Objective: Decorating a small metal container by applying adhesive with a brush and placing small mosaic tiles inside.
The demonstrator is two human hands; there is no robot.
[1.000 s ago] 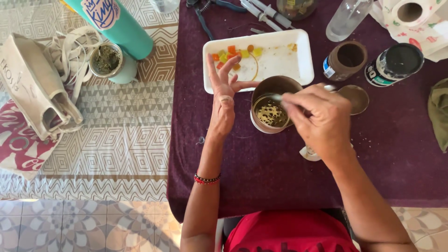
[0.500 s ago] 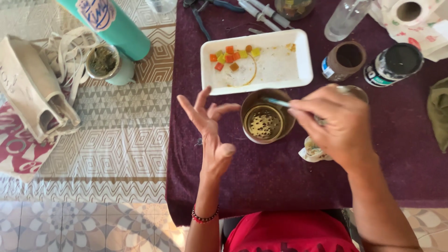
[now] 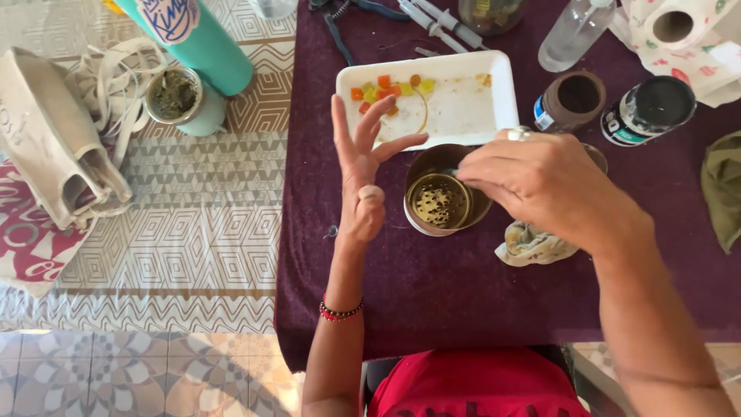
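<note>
Right hand [image 3: 540, 185] over round metal tin [image 3: 441, 199], left hand [image 3: 363, 174] just beside.

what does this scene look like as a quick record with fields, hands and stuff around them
left hand: open, fingers spread, raised beside the round metal container
right hand: over the container, fingers at its rim; what it holds is hidden
container: on purple tablecloth, perforated metal insert inside
white tray: behind it, small coloured cubes
crumpled rag: under right wrist
two dark jars: right of tray
</note>
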